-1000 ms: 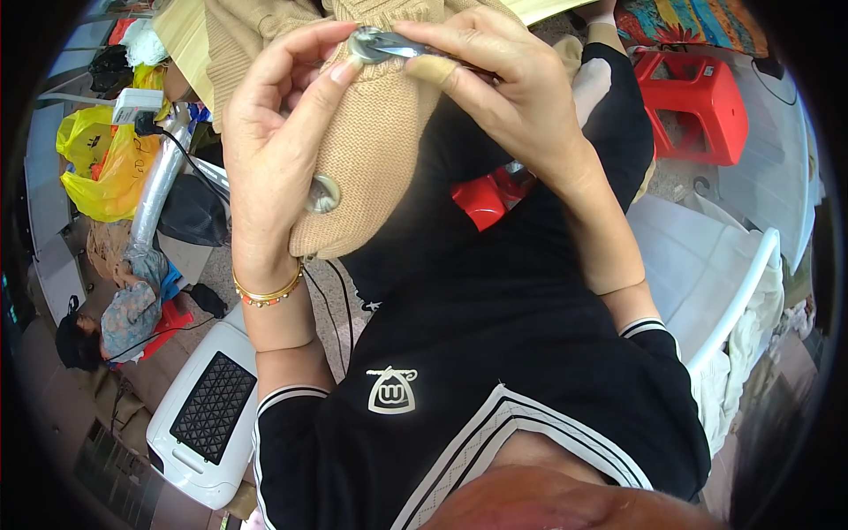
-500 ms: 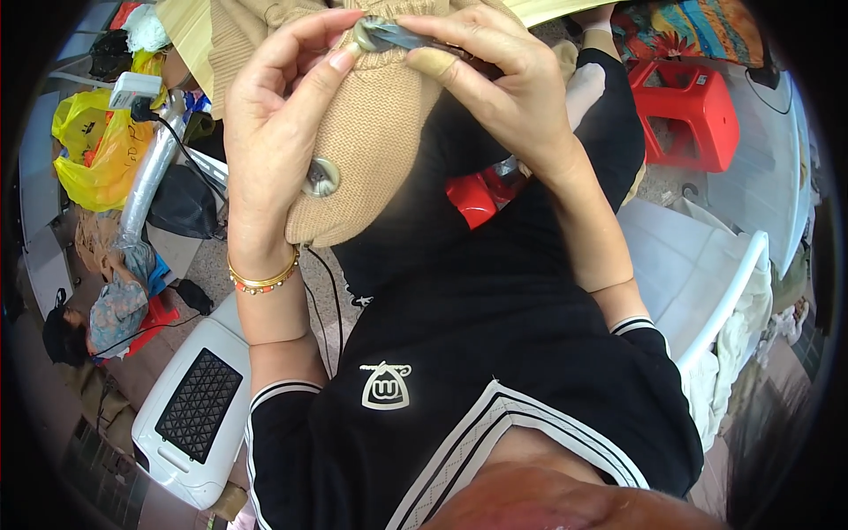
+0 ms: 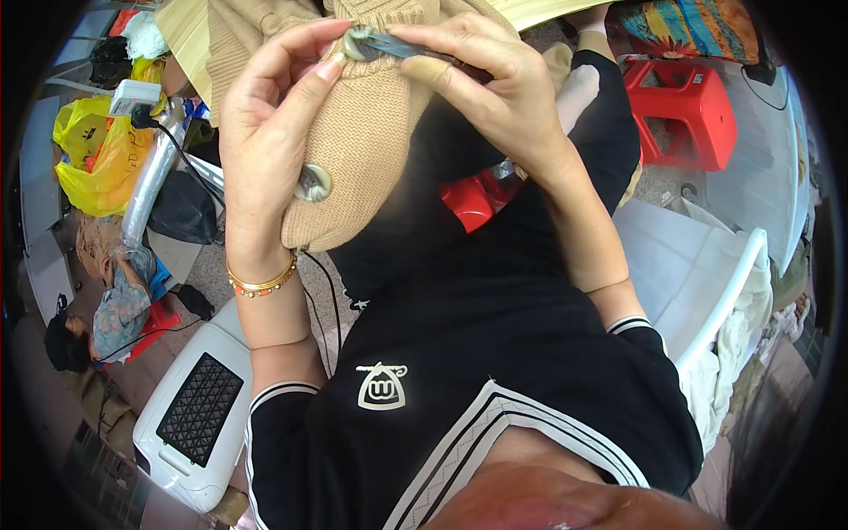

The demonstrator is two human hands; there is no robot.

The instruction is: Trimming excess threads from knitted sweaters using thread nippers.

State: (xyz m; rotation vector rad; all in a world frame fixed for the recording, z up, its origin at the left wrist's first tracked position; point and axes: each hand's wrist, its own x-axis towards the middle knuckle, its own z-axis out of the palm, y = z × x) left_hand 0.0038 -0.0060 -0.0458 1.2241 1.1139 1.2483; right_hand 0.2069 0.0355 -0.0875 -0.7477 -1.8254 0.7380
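Note:
A beige knit garment (image 3: 367, 146) hangs from my hands over my lap, its ribbed part uppermost. My left hand (image 3: 265, 141) pinches a grey-and-cream marbled button (image 3: 359, 42) and the ribbing beneath it between thumb and fingertips. From the other side, my right hand (image 3: 503, 93) grips a pair of thread snips (image 3: 393, 46), thumb below and fingers above. Their grey blades lie against that button; whether they touch thread I cannot make out. Lower on the knit, beside my left wrist, sits a second marbled button (image 3: 314, 183).
Right of my legs stand a red plastic stool (image 3: 720, 132) and a white plastic container (image 3: 680, 256). At left are a yellow bag (image 3: 88, 159), a white adapter (image 3: 134, 95) with a black cable, and a white case (image 3: 168, 442). A person (image 3: 124, 309) sits at far left.
Both hands, with the garment and the snips, have shifted slightly left and down. My grip on the button and the snips looks the same.

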